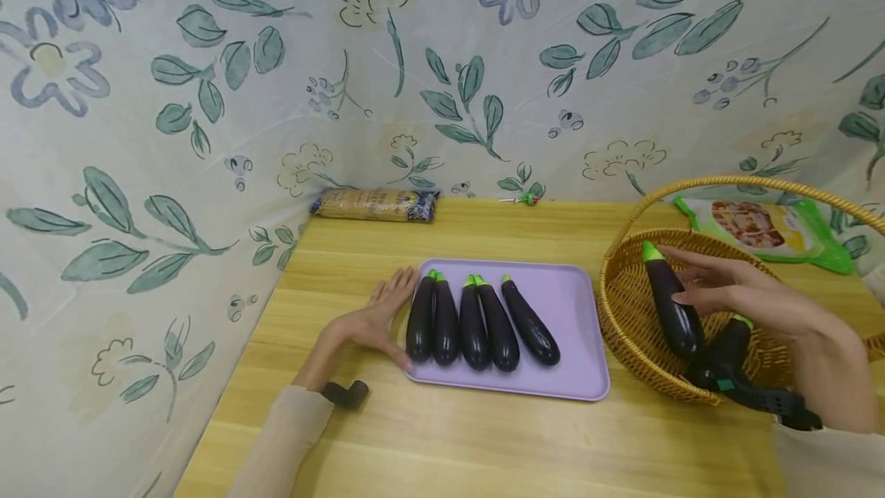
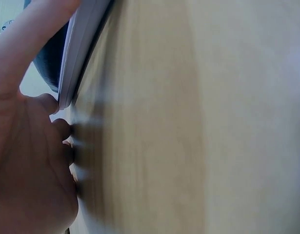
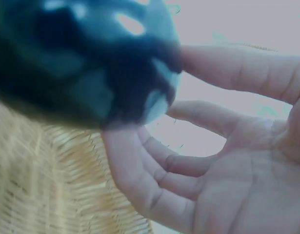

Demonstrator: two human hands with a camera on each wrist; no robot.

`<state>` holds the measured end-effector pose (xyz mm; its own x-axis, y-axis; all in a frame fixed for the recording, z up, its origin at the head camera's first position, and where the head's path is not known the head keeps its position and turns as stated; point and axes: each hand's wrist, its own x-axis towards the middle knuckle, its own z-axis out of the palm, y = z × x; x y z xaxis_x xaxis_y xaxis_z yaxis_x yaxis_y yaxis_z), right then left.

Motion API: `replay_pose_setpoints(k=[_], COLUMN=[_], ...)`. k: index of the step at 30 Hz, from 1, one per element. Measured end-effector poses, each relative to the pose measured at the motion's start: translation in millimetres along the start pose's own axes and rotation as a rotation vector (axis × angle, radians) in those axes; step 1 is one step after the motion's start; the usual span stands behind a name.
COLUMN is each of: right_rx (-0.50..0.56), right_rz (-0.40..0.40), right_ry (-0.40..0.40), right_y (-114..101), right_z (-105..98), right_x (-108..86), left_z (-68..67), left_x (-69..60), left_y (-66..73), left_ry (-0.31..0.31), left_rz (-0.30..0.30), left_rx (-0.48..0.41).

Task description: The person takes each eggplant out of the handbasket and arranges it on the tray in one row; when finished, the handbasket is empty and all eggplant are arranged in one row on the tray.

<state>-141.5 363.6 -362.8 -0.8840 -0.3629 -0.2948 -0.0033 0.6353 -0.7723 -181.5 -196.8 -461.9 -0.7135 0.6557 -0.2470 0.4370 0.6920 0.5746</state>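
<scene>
My right hand [image 1: 750, 294] pinches a dark purple eggplant [image 1: 669, 302] with a green stem end, tilted over the inside of the wicker basket [image 1: 632, 313]. In the right wrist view, thumb and fingers grip the glossy eggplant [image 3: 91, 73] above the weave. Lower in the basket is another eggplant [image 1: 734, 338], partly hidden by the wrist camera. My left hand [image 1: 373, 327] lies with spread fingers against the left edge of the lilac tray [image 1: 574, 313]. The left wrist view shows its thumb at the tray's side [image 2: 74, 58]. Several eggplants [image 1: 473, 329] lie side by side on the tray.
The basket's tall handle [image 1: 747, 179] arches over its opening. Behind it lies a green food packet [image 1: 767, 229]. A long pasta-like packet [image 1: 373, 204] and a small colourful item [image 1: 528, 198] lie along the table's back edge, before a floral cloth [image 1: 442, 98].
</scene>
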Motion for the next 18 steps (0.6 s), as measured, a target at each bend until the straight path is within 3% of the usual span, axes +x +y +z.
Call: replay_pose_setpoints(k=[11, 18], right_rx=[-0.043, -0.057], right_rz=[-0.072, -0.098], right_ry=[0.003, -0.004], right_y=[-45, -76], right_z=[20, 42], right_x=[0.8, 13.0], left_z=[1.5, 1.7], left_x=[0.8, 1.3], left_y=[-1.6, -1.8], left_ry=[0.007, 0.008], left_rz=[-0.005, -0.004], left_rx=[0.005, -0.004])
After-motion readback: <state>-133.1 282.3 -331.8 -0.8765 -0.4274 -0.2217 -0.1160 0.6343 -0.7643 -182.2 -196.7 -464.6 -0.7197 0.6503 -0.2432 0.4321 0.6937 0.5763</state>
